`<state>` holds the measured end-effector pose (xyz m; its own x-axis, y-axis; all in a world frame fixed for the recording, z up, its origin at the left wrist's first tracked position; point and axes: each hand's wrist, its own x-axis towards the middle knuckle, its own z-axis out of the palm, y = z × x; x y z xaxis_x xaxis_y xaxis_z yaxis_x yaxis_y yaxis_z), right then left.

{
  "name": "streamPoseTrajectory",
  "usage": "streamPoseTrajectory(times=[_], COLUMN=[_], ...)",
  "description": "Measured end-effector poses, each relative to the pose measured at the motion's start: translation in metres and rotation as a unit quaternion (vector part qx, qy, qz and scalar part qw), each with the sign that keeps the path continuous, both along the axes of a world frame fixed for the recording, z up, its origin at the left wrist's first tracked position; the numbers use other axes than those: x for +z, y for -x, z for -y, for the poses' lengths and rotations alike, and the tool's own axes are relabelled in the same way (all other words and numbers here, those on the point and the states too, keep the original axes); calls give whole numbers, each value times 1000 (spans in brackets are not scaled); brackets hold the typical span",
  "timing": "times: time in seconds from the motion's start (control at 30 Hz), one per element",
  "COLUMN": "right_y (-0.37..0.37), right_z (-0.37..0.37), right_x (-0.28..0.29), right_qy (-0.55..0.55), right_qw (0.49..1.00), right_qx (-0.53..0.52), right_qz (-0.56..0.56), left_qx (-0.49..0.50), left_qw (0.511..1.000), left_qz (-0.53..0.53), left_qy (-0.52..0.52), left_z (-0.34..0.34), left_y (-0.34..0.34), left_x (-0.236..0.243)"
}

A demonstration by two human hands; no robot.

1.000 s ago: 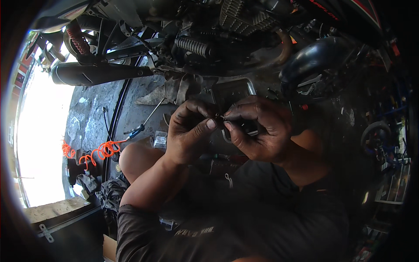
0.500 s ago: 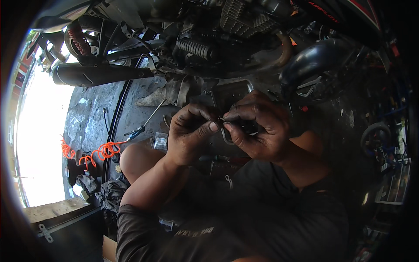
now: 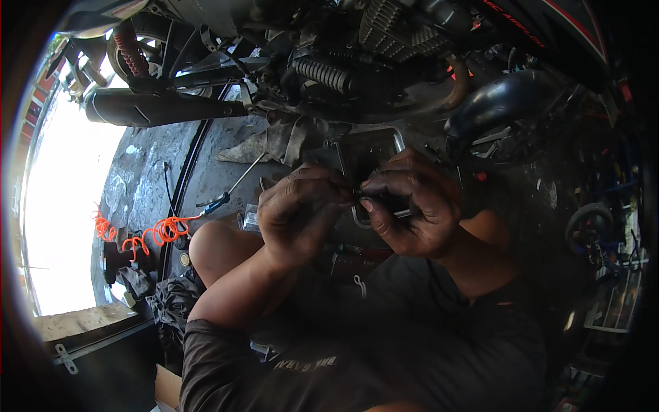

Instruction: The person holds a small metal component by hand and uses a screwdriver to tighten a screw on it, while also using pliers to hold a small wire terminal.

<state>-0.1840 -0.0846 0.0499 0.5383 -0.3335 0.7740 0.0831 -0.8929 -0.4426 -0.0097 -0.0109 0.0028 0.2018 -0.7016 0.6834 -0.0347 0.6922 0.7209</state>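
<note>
My left hand (image 3: 298,213) and my right hand (image 3: 415,202) meet in front of my chest, both blackened with grime. Thumb and forefinger of each are pinched together, the fingertips nearly touching. Between them sits a tiny dark piece (image 3: 357,194), too small and shadowed to name. Which fingers grip it is hard to see, as the left thumb tip is mostly hidden. Beyond the hands a motorcycle stands, with its finned engine (image 3: 398,34), a ribbed footpeg (image 3: 322,75) and a dark exhaust muffler (image 3: 165,108).
A blue air blow gun (image 3: 217,203) with a coiled orange hose (image 3: 165,231) lies on the floor at left. Beyond my left hand is a dirty rag (image 3: 274,144). A bent metal tube (image 3: 399,141) shows behind my right hand. Dark cloth (image 3: 171,302) lies beside my left knee.
The left wrist has turned, so its thumb now tucks out of sight behind the fingers. Both hands stay close together at the small piece. The whole view has shifted slightly.
</note>
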Motion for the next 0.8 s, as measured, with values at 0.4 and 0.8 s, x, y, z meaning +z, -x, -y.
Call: streamPoseTrajectory(times=[0.4, 0.8], right_y=[-7, -9], right_z=[-2, -19], right_x=[7, 17], right_qy=[55, 69], right_qw=[997, 980], right_qx=[-41, -123], right_qz=[-41, -138], left_qx=[60, -78], left_qw=[986, 991], left_qz=[148, -33], left_qy=[50, -108], left_z=[0, -10], left_y=[-16, -6], left_x=[8, -5])
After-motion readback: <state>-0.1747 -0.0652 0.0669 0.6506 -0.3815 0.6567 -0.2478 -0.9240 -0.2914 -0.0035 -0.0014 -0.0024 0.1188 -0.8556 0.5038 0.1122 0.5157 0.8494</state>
